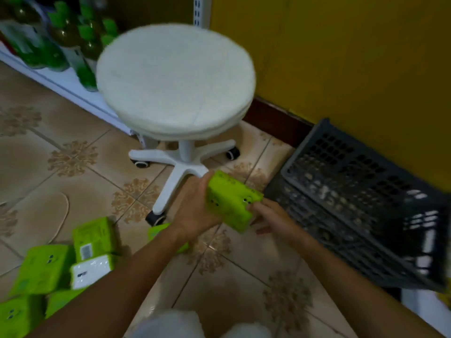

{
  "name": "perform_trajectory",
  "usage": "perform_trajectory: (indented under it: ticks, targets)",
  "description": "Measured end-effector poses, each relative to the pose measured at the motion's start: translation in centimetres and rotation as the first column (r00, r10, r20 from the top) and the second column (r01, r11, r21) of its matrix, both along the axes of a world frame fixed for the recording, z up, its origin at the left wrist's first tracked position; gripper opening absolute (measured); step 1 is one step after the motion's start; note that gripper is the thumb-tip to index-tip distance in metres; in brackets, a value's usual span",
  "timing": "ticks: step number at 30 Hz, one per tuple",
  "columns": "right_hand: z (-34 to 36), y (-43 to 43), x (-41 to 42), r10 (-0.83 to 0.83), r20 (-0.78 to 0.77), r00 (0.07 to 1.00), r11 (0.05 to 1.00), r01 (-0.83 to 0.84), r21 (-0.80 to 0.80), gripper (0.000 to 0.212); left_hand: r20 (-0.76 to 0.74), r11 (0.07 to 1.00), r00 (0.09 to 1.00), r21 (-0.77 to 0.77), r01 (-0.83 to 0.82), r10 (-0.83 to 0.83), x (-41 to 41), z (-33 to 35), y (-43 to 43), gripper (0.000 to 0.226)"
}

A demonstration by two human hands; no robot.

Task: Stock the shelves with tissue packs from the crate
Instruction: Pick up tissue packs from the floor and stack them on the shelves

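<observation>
**A:** Head view, what's up?
**B:** My left hand (195, 211) and right hand (271, 215) both grip one green pack (229, 203), up off the floor (231, 276), near the crate (353, 203). More packs (73, 259) lie on the floor.

Lime-green tissue pack (230, 206); white stool (174, 79); dark-grey crate (361, 203).

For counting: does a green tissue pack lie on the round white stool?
No; green tissue packs lie on the tiled floor, one between left hand and right hand.

Dim, warm indoor light; motion blur smears the stool (175, 79) and the crate (366, 203) at 3 o'clock; edges bow.
</observation>
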State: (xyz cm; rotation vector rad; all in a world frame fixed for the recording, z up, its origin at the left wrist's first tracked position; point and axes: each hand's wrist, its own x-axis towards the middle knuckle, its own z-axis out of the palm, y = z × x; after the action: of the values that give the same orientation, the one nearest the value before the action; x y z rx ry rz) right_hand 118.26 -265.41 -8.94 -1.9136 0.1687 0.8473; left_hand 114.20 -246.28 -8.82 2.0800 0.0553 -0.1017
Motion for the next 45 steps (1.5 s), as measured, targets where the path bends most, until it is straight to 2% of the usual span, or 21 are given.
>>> perform_trajectory:
  ticks: [2,5,7,8,9,11,15,19,22,26,31,35,38,40,45]
  targets:
    - [7.1,-2.1,-0.2,-0.031,-0.020,0.999,1.000,0.031,0.003,0.009,-0.021,1.000,0.999,0.001,0.025,-0.025,0.2,6.5,-1.7,0.089]
    - [16.4,-4.8,-1.1,-0.185,0.068,0.980,0.981,0.180,0.068,0.023,-0.007,0.998,0.998,-0.037,0.057,-0.057,0.9,14.6,-3.8,0.086]
    - [24.3,-6.9,-1.1,-0.320,0.133,0.938,0.943,0.301,0.144,0.063,0.007,0.995,0.998,-0.078,0.063,-0.062,2.3,22.4,-6.0,0.079]
    - [28.1,-7.6,-1.2,-0.337,0.195,0.921,0.935,0.304,0.180,0.073,0.015,0.995,0.999,-0.080,0.053,-0.052,2.8,26.2,-7.2,0.074]
    - [31.6,-8.1,-1.4,-0.341,0.288,0.895,0.935,0.290,0.207,0.073,0.045,0.996,0.998,-0.077,0.051,-0.048,3.3,29.5,-8.2,0.071]
    - [39.6,-9.4,-1.9,-0.330,0.451,0.829,0.943,0.271,0.191,0.071,0.109,0.994,0.993,-0.086,0.063,-0.054,5.0,37.2,-10.8,0.072]
    - [52.5,-13.2,-2.6,-0.266,0.708,0.655,0.942,0.331,0.048,0.100,0.248,0.987,0.965,-0.116,0.112,-0.080,7.6,51.2,-15.6,0.068]
    - [63.2,-16.8,-4.3,-0.210,0.838,0.503,0.888,0.458,-0.052,0.120,0.340,0.966,0.926,-0.136,0.220,-0.163,8.1,61.9,-20.3,0.061]
    - [69.2,-19.7,-7.0,-0.213,0.898,0.384,0.803,0.592,-0.063,0.118,0.386,0.926,0.885,-0.164,0.341,-0.258,7.5,68.8,-24.3,0.057]
    - [74.2,-22.9,-11.4,-0.150,0.932,0.330,0.703,0.698,-0.134,0.108,0.449,0.842,0.809,-0.195,0.504,-0.380,4.6,74.9,-28.8,0.045]
    - [78.4,-26.9,-17.2,-0.173,0.967,0.187,0.542,0.838,-0.066,0.088,0.507,0.673,0.674,-0.225,0.705,-0.537,0.9,80.0,-33.7,0.025]
    - [81.4,-31.0,-20.4,-0.158,0.983,0.092,0.397,0.918,-0.022,0.087,0.525,0.564,0.575,-0.203,0.800,-0.627,-0.9,82.4,-37.8,0.015]
    - [83.6,-35.0,-21.5,-0.208,0.978,-0.014,0.261,0.963,0.069,0.086,0.480,0.517,0.552,-0.217,0.828,-0.682,-1.0,82.9,-40.5,0.013]
    - [85.1,-38.1,-22.0,-0.223,0.973,-0.051,0.169,0.981,0.090,0.085,0.453,0.505,0.543,-0.213,0.836,-0.708,-0.3,83.0,-42.5,0.009]
    - [88.5,-46.9,-22.7,-0.217,0.975,-0.056,-0.056,0.997,0.044,0.081,0.445,0.482,0.523,-0.210,0.850,-0.727,1.3,82.7,-48.9,0.012]
